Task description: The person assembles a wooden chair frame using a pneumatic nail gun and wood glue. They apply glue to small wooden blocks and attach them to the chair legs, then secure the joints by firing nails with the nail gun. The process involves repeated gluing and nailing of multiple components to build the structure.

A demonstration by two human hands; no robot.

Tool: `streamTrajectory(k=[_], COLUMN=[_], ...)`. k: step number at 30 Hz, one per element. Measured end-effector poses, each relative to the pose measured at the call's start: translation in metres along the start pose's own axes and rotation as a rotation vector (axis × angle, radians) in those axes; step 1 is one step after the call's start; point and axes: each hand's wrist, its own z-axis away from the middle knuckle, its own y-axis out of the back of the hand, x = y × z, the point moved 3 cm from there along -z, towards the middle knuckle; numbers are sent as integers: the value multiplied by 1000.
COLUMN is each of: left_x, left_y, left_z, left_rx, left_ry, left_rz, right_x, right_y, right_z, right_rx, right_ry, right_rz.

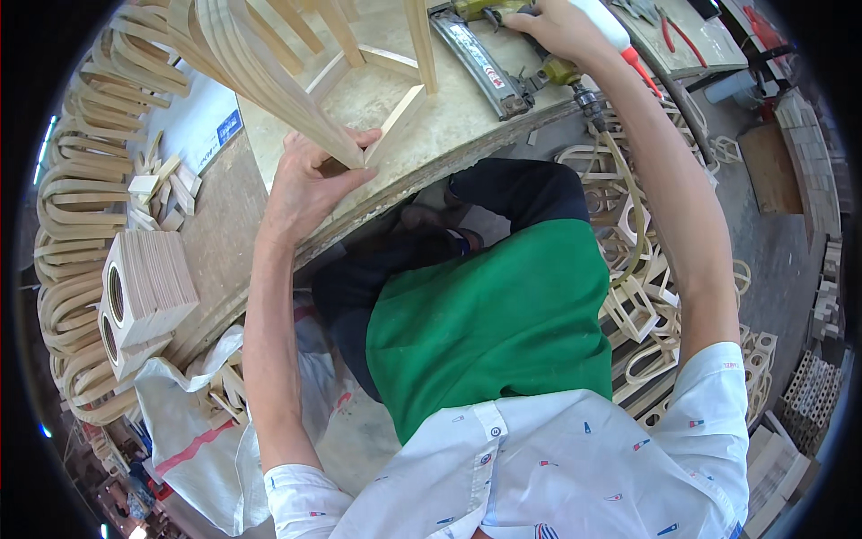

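Note:
A pale wooden frame point(296, 94) of bent and straight strips stands on the workbench. My left hand point(310, 180) pinches its near corner, with the thumb on one side and the fingers round the other. At the far right of the bench lies an air nail gun point(476, 67) with a green body and a grey magazine. My right hand point(567, 34) is closed on its handle, the index finger near the trigger. An air hose point(624, 171) runs from the gun's end down past the bench edge.
Bent wooden loops point(81, 198) are stacked along the left. Stacked wooden panels with round holes point(148, 283) and small wood offcuts point(166, 189) sit on the bench point(220, 216). A white glue bottle point(602, 22) and red-handled pliers point(678, 40) lie at the right. Wooden frames point(633, 310) cover the floor.

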Motion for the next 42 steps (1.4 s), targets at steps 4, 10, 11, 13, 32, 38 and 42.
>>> streamTrajectory(k=[4, 10, 11, 13, 32, 38, 42], left_x=[2, -8, -11, -6, -5, -5, -4], left_y=[2, 0, 0, -2, 0, -1, 0], left_z=[0, 1, 3, -1, 1, 1, 1], left_rx=[-28, 5, 25, 30, 18, 30, 22], left_ry=[8, 36, 28, 1, 10, -4, -13], left_rz=[21, 116, 128, 117, 73, 90, 62], right_x=[13, 23, 8, -9, -94, -94, -93], right_y=[-19, -31, -22, -12, -39, -37, -40], right_z=[-28, 46, 77, 132, 242, 242, 243], right_rx=[-255, -402, -419, -269, -275, -286, -301], right_ry=[-41, -348, -349, -385, -523, -522, -522], right_rz=[-477, -1094, -1230, -1533, -1883, -1875, -1854])
